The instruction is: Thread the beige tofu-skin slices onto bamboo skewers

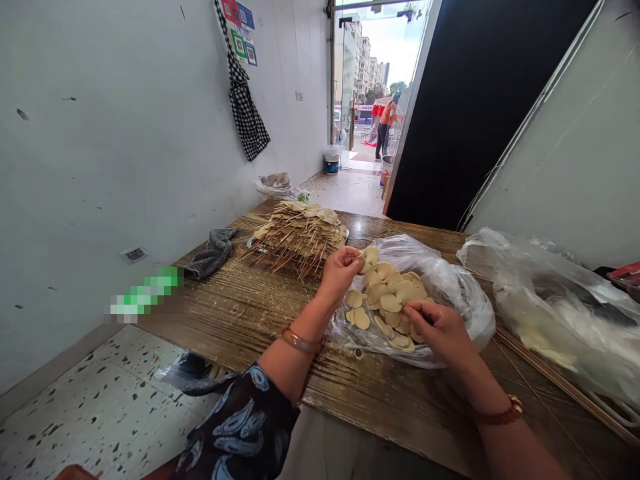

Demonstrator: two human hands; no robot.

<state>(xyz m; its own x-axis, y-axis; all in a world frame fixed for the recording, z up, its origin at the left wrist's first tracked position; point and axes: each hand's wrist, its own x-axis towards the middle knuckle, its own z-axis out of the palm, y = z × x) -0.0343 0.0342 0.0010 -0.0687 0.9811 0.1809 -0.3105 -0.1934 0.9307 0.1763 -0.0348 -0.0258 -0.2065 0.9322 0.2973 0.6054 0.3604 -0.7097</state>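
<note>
My left hand [343,270] is closed in a pinch at the far end of a row of pale, thin, round slices [383,273]. My right hand [440,330] pinches the near edge of a slice at the row's other end. Whether a stick runs through this row is hidden. Beneath both hands, more loose slices [359,319] lie on a spread clear plastic bag [463,300]. Beyond my left hand stands a heaped pile of skewered slices [305,230], their thin sticks pointing toward me.
The wooden table [240,320] carries a grey cloth [213,252] at its left edge. Bare sticks [565,387] and another plastic bag [565,300] lie at the right. A checked apron [245,100] hangs on the wall. A person [385,127] stands beyond the doorway.
</note>
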